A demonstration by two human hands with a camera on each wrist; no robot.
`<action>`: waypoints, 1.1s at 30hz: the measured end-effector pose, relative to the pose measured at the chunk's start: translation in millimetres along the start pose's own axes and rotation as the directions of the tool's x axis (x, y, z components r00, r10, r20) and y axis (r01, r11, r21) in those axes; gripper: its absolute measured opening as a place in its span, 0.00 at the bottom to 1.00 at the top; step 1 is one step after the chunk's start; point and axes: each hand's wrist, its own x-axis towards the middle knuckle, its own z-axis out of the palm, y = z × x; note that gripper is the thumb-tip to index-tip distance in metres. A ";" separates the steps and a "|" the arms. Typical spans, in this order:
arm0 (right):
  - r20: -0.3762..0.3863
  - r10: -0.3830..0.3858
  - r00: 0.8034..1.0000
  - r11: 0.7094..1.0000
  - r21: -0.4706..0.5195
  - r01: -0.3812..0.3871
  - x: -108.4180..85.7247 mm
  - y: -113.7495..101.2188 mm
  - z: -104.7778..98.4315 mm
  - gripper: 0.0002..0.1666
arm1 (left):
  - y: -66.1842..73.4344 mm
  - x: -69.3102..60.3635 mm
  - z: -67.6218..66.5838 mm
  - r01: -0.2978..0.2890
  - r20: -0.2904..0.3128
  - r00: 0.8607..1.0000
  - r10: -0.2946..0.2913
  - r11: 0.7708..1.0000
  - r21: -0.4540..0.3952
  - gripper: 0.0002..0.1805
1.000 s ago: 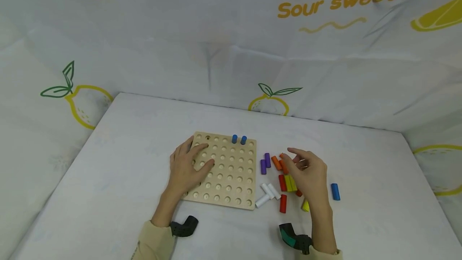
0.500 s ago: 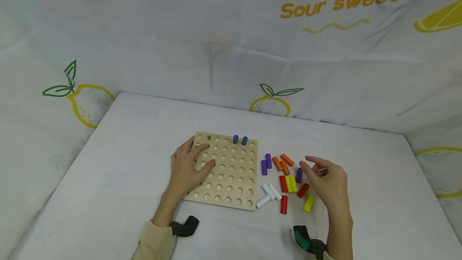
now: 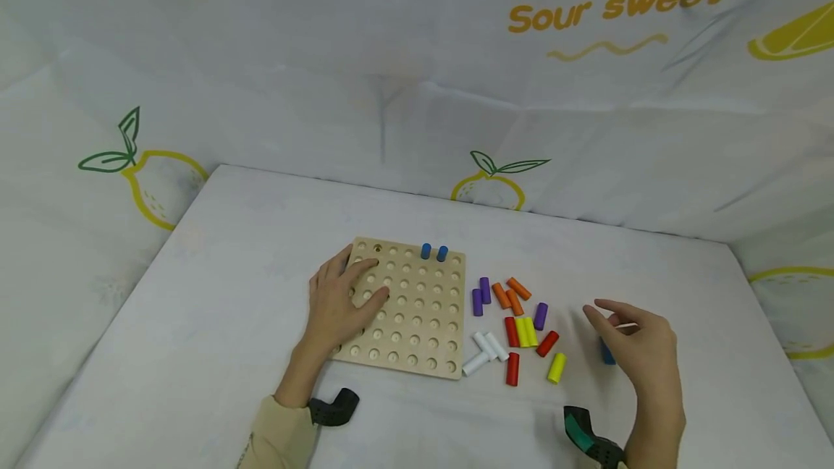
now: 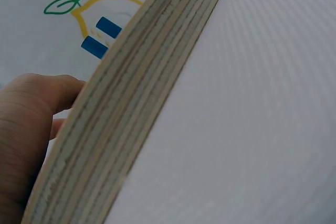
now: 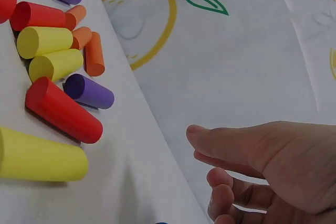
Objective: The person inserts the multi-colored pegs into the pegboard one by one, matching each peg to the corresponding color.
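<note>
My left hand (image 3: pixel 339 302) rests on the left side of a wooden pegboard (image 3: pixel 417 324), thumb and fingers spread over its holes. The board's layered edge (image 4: pixel 126 87) fills much of the left wrist view. Two blue pegs (image 3: pixel 434 252) stand upright near its far edge. My right hand (image 3: pixel 641 342) hovers above the table, holding nothing, fingers loosely bent and the thumb apart from them. Beside and partly behind it lies a loose blue peg (image 3: pixel 607 353). The right wrist view shows the hand (image 5: pixel 283 166) with nothing between the fingers.
Loose pegs lie between board and right hand: purple pegs (image 3: pixel 478 302), orange pegs (image 3: pixel 500 295), red pegs (image 3: pixel 512 369), yellow pegs (image 3: pixel 557 368) and white pegs (image 3: pixel 476 362). A lemon-printed cloth (image 3: pixel 417 129) hangs behind the white table (image 3: pixel 260 237).
My right hand has moved right and towards the near side, from over the orange and red pegs to the loose blue peg. The left hand stays on the board.
</note>
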 end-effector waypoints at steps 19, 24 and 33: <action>0.182 0.248 0.952 0.969 -0.039 -0.245 1.7 13.4 -19.3 0.35 | 0.7 -0.8 -0.7 0.000 0.002 1.000 0.000 1.000 -0.003 0.29; 0.200 0.280 0.939 0.959 -0.025 -0.281 1.5 15.6 -17.6 0.33 | -0.3 -0.6 -0.4 0.001 0.006 1.000 -0.001 1.000 -0.008 0.28; 0.216 0.312 0.925 0.949 -0.029 -0.313 2.3 20.4 -13.9 0.33 | -1.3 -0.4 0.5 -0.010 -0.006 1.000 0.010 1.000 -0.014 0.28</action>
